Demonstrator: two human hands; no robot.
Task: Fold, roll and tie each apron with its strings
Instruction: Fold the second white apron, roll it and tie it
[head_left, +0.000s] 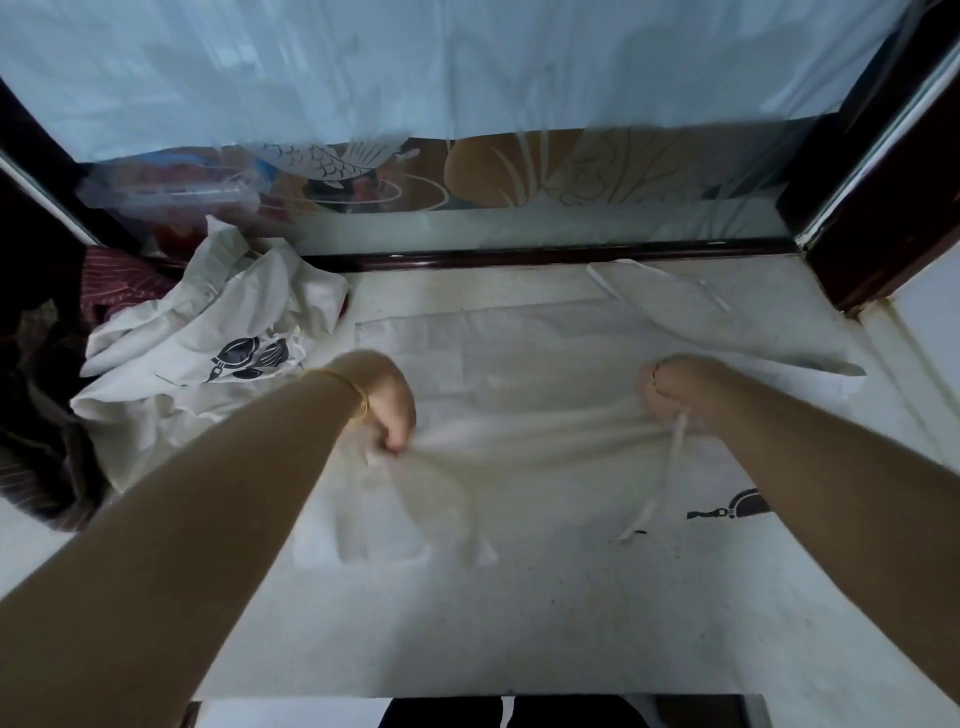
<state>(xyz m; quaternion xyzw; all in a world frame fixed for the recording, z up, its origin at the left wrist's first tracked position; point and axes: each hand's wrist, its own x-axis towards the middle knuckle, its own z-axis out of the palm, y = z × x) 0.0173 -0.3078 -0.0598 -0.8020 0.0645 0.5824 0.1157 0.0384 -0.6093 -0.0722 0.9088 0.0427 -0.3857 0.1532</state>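
Left hand (392, 410) and right hand (675, 389) clutch the spread apron (519, 364) mid-frame; folding looks barely begun, crumpled apron (208, 338) at left waiting.

Apron (519, 405) cream, black print near its right edge. String (660, 493) cream. Crumpled pile (208, 332) white with 1 black logo. Cloth (119, 283) at left dark red, thin pale stripes. Bangle (349, 387) gold. Curtain (467, 67) pale blue. Glass panel (332, 161) frosted fish-scale and leaf pattern. Frame (545, 257) dark brown. Table (519, 623) white, grey speckles.

A flat apron (519, 374) lies on the table (519, 623), crumpled aprons (208, 338) to its left.
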